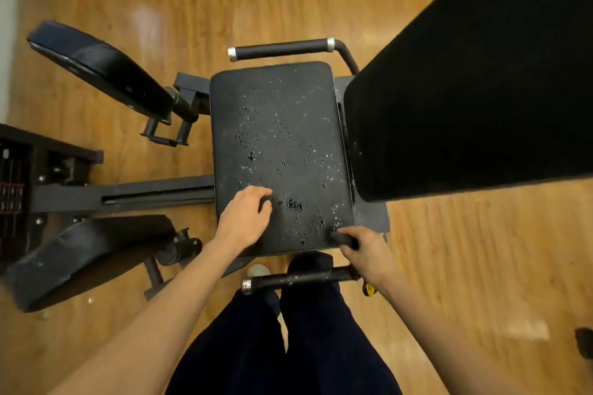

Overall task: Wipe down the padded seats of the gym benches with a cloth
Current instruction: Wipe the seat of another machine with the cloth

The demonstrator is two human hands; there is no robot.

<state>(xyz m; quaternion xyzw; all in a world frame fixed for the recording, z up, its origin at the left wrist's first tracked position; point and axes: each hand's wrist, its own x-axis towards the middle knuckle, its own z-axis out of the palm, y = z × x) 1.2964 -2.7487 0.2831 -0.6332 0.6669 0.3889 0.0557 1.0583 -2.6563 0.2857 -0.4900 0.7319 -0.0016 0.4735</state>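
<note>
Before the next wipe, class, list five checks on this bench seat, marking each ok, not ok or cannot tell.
1. Left hand on the padded seat: ok, it rests on the near part.
2. Cloth in hand: cannot tell. The right hand grips a small dark object at the seat's near right corner, too dark to identify.
3. Seat clean: not ok, pale specks and wet-looking spots cover it.
4. Far half free to wipe: ok, nothing lies on it.
5. Backrest pad clean: cannot tell, it shows only as plain black.
</note>
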